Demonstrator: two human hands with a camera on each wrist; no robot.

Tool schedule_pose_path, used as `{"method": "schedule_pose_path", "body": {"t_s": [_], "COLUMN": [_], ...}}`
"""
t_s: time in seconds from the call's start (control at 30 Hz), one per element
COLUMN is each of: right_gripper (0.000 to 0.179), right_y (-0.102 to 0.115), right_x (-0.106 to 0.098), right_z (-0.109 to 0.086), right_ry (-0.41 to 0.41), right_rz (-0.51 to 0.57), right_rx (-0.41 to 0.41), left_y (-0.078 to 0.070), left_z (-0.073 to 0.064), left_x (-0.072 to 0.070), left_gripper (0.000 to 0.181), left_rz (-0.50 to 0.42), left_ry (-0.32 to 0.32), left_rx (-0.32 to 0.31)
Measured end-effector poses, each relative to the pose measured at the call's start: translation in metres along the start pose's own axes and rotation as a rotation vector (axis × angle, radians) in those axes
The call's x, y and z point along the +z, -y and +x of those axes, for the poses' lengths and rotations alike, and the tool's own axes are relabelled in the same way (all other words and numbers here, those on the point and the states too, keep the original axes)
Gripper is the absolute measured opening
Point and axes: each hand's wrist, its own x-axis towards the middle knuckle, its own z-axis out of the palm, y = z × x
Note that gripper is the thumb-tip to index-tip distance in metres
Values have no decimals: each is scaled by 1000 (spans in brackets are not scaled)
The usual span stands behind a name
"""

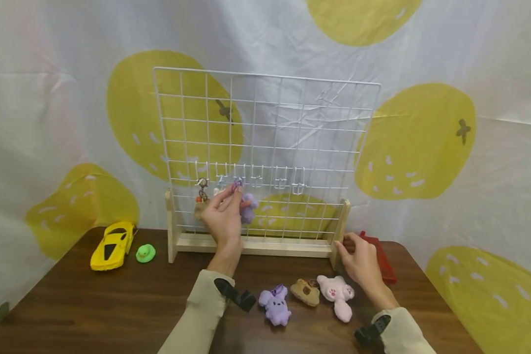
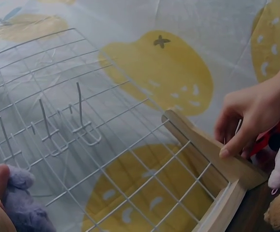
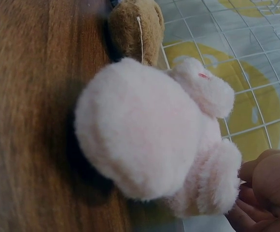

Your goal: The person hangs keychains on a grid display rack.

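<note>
My left hand [image 1: 223, 221] pinches the purple clasp [image 1: 238, 182] of a fluffy purple plush keychain [image 1: 249, 209] at one of the white hooks on a wire grid rack [image 1: 265, 135]. The plush dangles behind the fingers, partly hidden; whether its clasp sits on the hook I cannot tell. Left of that hand, a brown plush keychain [image 1: 200, 209] hangs from another hook. My right hand [image 1: 363, 258] grips the rack's right wooden post [image 2: 212, 145], thumb on the near side. Below lie a purple plush [image 1: 276, 306], a brown plush [image 1: 305, 292] and a pink plush [image 3: 140, 130].
Several more white hooks [image 1: 298, 188] line the grid to the right of my left hand. A yellow toy car [image 1: 112, 246] and a green duck [image 1: 145, 253] stand at the table's left. Behind my right hand lies a red object [image 1: 382, 255]. A patterned curtain hangs behind.
</note>
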Motion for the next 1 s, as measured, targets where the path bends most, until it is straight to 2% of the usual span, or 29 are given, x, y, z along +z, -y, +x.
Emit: {"method": "schedule_pose_path", "body": {"t_s": [0.17,0.27,0.4,0.67,0.83,1.0], "right_gripper": [18,19,19,19,18,18], "right_y": [1,1,1,2,2,2], "right_x": [0,1,1,0,-1,-1], "right_z": [-1,-1,0,1,0,0], "right_ry": [10,12,9,6,6,0], "right_rz": [3,7,9,3,1,0], "right_rx": [9,16,15,11,8,3], "left_y": [3,6,8,3,3,0], "left_z": [6,7,6,3,5,6], "left_x": [-2,-2,-3,-10,-24,-38], "left_gripper": [21,19,20,31,36,35], "left_rz": [9,71,155,277,334,353], "left_ry": [-1,9,53,153,217,265], "left_rx": [28,15,26,99,175,245]}}
